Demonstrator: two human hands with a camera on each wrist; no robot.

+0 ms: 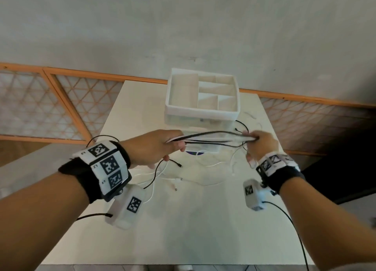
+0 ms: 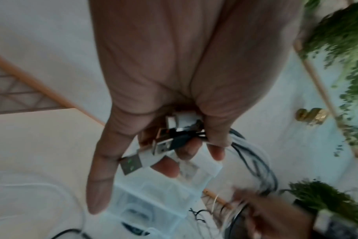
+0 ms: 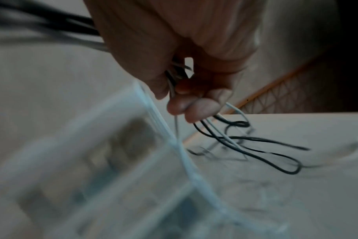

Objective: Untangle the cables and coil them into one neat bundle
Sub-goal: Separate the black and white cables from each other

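Several black and white cables [image 1: 213, 138] stretch between my two hands above the white table [image 1: 183, 219]. My left hand [image 1: 160, 146] grips their plug ends; in the left wrist view USB plugs [image 2: 159, 147] stick out between its curled fingers. My right hand [image 1: 258, 142] holds the other part of the bundle, fingers curled round the strands [image 3: 174, 76]. Loose black and white ends [image 3: 245, 142] hang below it onto the table. More slack cable [image 1: 179, 179] lies on the table under my hands.
A white divided organiser tray [image 1: 201, 110] stands on a translucent box at the table's far side, just behind the stretched cables. Orange-framed lattice panels [image 1: 61, 99] line the wall behind. Wrist camera leads [image 1: 295, 226] trail off both arms.
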